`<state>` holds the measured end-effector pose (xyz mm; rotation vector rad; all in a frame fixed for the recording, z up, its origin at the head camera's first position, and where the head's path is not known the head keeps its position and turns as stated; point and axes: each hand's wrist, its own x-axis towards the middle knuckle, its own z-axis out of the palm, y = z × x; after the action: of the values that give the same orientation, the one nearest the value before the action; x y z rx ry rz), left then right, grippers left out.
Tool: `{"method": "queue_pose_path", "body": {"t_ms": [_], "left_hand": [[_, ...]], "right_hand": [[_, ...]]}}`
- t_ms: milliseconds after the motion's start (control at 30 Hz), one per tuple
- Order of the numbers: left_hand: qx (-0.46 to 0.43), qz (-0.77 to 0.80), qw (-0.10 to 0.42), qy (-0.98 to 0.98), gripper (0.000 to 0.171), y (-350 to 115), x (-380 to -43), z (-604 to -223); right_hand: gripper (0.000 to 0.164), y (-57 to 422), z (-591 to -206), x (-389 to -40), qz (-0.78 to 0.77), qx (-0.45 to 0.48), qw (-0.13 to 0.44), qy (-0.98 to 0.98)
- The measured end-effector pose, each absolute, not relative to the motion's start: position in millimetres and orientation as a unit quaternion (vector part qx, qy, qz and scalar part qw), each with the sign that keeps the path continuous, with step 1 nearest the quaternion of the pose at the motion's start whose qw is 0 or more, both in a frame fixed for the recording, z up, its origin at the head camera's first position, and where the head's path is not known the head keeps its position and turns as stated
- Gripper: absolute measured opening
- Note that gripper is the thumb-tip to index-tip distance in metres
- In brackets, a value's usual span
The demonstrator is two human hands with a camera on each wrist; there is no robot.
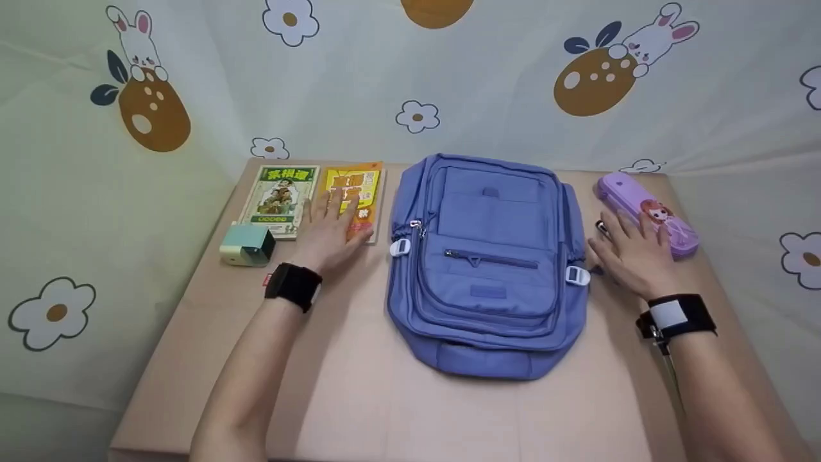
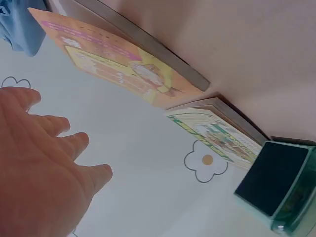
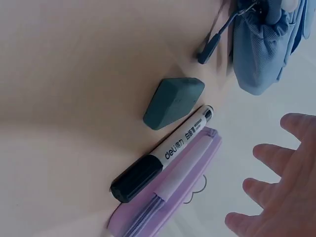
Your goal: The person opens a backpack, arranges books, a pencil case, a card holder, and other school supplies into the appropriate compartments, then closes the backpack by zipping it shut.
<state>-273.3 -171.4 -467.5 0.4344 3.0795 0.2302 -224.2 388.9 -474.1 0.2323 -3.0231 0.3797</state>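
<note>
My left hand [image 1: 328, 234] has its fingers spread over an orange and yellow book [image 1: 372, 192], holding nothing. In the left wrist view, the hand [image 2: 47, 163] stands apart from that book. A green and cream illustrated book [image 1: 276, 199] lies to its left. Over on the right, my right hand [image 1: 635, 256], fingers also spread, overlaps a purple pencil case [image 1: 619, 189] with a doll picture. In the right wrist view, a white marker with a black cap [image 3: 182, 140] lies along the case, beside a dark green block [image 3: 173, 103]. The hand holds neither.
A blue backpack [image 1: 487, 269] lies between the hands, front pocket up, its zippers closed. A mint box with a dark side [image 1: 247, 244] sits at the table's left, in front of the green book. Patterned cloth [image 1: 359, 83] hangs behind the beige table [image 1: 462, 417].
</note>
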Motion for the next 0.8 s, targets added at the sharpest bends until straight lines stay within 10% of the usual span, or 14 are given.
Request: {"method": "queue_pose_path", "body": {"t_ms": [333,800], "left_hand": [[0.312,0.082,0.036,0.946,0.075,-89,-240,-433],[0.520,0.011,0.148,0.841,0.074,73,-153,-437]], "right_hand": [[0.028,363,-467,-210,0.144,0.191,0.116,-0.964],[0.048,346,-476,-197,0.190,0.152,0.009,-0.970]]}}
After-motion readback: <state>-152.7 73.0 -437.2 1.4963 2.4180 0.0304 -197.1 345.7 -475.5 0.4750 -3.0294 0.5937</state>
